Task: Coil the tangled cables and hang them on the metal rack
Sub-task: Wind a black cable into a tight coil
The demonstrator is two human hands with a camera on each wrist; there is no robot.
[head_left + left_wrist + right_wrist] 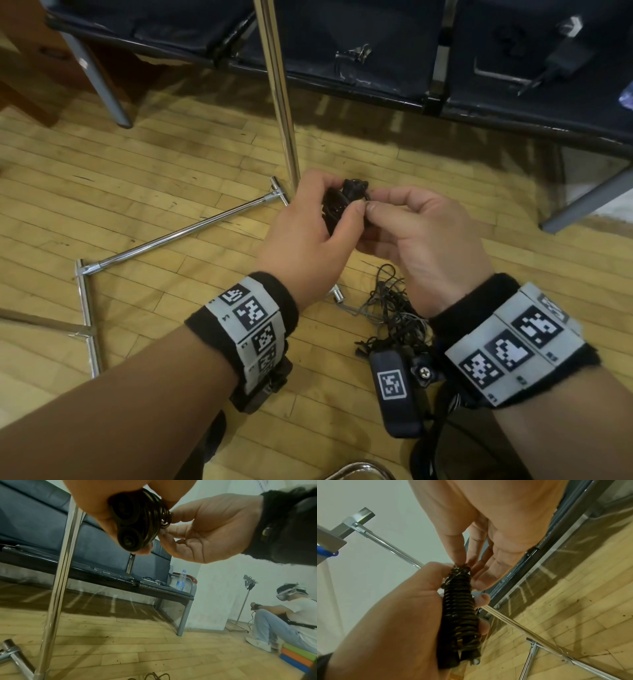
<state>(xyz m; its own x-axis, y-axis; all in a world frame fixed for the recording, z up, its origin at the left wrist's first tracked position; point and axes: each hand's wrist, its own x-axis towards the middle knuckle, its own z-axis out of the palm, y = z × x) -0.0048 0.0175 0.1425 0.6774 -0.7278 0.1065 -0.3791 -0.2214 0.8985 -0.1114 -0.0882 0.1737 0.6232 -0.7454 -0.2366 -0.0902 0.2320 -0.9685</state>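
A black cable wound into a tight coil [344, 202] sits in my left hand [315, 219], whose fingers and thumb curl round it. My right hand [404, 219] pinches the cable at the coil's right side between thumb and forefinger. In the left wrist view the coil [137, 520] shows stacked loops, with my right hand [205, 531] against them. The right wrist view shows the coil [460, 608] edge-on in my left hand [393, 622]. Tangled thin cables [390, 308] lie on the floor beneath my right wrist. The metal rack's upright pole [281, 89] stands just behind my hands.
The rack's chrome base bars [185, 233] lie on the wooden floor to the left. A dark bench [496, 113] runs along the back, with a clip [352, 54] and a black adapter [561, 61] on it. Another person [283, 622] sits far right by the wall.
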